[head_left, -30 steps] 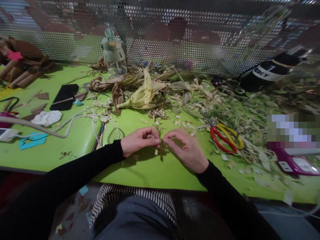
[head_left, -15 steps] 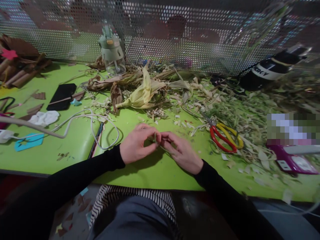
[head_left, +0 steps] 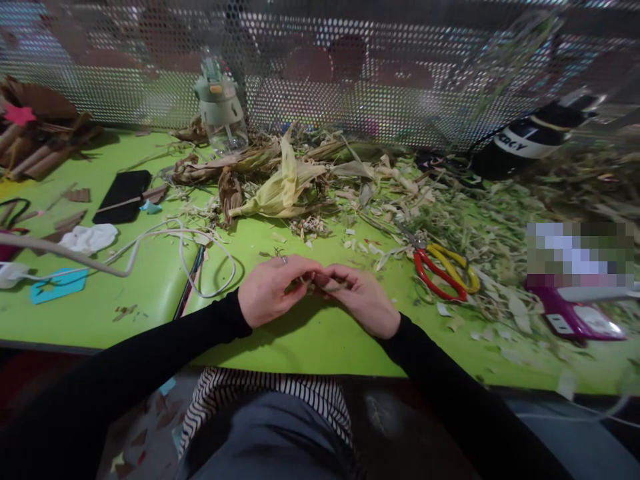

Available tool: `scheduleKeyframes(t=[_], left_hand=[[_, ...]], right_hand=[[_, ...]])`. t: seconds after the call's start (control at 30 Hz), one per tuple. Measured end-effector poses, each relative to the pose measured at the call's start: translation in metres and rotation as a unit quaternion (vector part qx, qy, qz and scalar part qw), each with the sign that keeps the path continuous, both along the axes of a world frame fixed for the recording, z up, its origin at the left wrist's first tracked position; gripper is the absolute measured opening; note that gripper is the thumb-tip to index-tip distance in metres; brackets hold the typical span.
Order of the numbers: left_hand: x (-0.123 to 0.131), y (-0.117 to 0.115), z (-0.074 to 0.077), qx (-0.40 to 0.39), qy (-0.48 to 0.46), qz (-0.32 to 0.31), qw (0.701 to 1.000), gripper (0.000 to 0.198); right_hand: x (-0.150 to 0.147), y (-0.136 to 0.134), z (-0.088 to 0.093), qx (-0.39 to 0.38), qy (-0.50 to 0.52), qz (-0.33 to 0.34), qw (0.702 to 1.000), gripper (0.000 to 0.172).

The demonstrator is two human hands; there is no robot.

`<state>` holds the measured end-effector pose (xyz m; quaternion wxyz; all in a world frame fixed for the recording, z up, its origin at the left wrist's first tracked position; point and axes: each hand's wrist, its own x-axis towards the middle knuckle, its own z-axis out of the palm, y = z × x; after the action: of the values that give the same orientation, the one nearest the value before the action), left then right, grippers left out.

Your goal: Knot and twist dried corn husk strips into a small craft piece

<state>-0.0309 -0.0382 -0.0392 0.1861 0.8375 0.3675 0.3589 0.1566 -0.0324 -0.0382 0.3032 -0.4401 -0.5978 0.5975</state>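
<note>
- Green tabletop: bare patch just below both hands; good backdrop, probably best to work low over it in case anything drops.
- Pale corn husk: beyond the hands, neither touching it.
- Red-and-yellow-handled cutters: right of right hand, lying apart.
- Left hand, right hand: fingers curled, fingertips meeting in a pinch.
- Small plant piece: apparently between those fingertips; mostly hidden, can't identify. Looks fragile; light grip, short span between pinches advised.
</note>
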Motion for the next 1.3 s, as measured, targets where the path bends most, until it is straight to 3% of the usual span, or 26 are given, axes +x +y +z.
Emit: scheduleKeyframes(t=[0.4, 0.63, 0.8, 0.93, 1.03, 1.2, 1.3], left_hand=[[0.000, -0.001, 0.003, -0.055, -0.041, 0.003, 0.998, 0.025], [-0.001, -0.002, -0.001, -0.037, -0.044, 0.001, 0.998, 0.027], [-0.002, 0.000, -0.004, -0.007, -0.013, 0.004, 1.000, 0.020], [-0.003, 0.002, -0.002, -0.029, -0.027, 0.006, 0.999, 0.013], [-0.003, 0.003, 0.000, -0.061, -0.038, -0.009, 0.997, 0.014], [-0.004, 0.002, 0.003, -0.123, -0.021, -0.027, 0.992, 0.014], [-0.005, 0.002, 0.004, -0.139, -0.026, -0.023, 0.990, 0.015]], right_hand=[[-0.003, -0.003, 0.007, 0.055, -0.016, 0.004, 0.998, 0.017], [-0.005, -0.003, 0.009, 0.000, -0.002, 0.013, 1.000, 0.022], [-0.005, -0.004, 0.004, 0.031, 0.014, -0.032, 0.999, 0.021], [-0.003, -0.004, 0.007, 0.043, 0.009, -0.046, 0.998, 0.020], [-0.001, -0.004, 0.011, -0.009, 0.032, -0.023, 0.999, 0.020], [0.006, -0.002, 0.013, -0.170, 0.123, 0.044, 0.977, 0.016], [0.009, -0.001, 0.013, -0.179, 0.154, 0.042, 0.971, 0.016]])
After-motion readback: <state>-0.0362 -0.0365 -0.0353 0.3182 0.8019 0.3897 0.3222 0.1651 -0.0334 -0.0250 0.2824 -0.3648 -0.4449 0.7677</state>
